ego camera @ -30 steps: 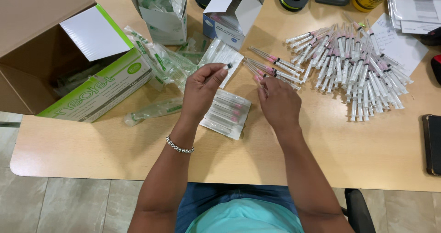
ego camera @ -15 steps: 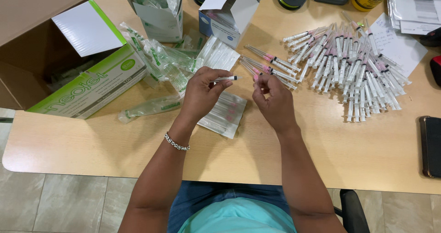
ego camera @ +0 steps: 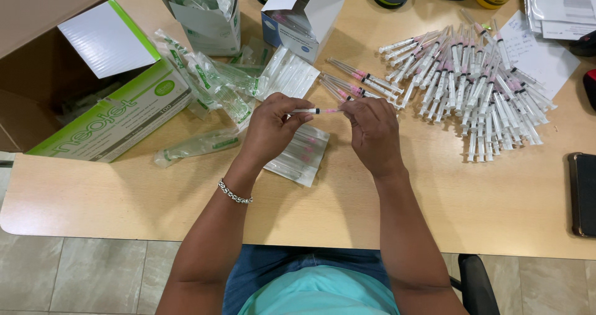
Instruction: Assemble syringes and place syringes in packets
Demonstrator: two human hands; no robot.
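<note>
Our counter (ego camera: pixel 434 216) carries a brown carton (ego camera: pixel 37 54) at the far left, with a green-and-white box (ego camera: pixel 118 113) leaning out of it. To the right lies a wide heap of syringes (ego camera: pixel 478 98), and a smaller row (ego camera: pixel 357 82) sits just beyond our hands. Loose wrappers (ego camera: pixel 205 82) are scattered left of centre, and a flat needle pack (ego camera: pixel 298 157) rests under our left wrist.

We hold one syringe (ego camera: pixel 313 111) level above the counter, between both hands. Our left hand (ego camera: pixel 270 132) has its fingers (ego camera: pixel 297 115) pinched around the barrel. Our right hand (ego camera: pixel 372 132) closes its fingers (ego camera: pixel 349 107) on the pink needle end; whether they grip the cap or the hub we cannot tell.

We judge the syringe light, stiff and smooth, so it could slip or roll. The barrel is the safe place to hold; the thin needle end is sharp and easily bent, best taken only by its pink hub.
</note>
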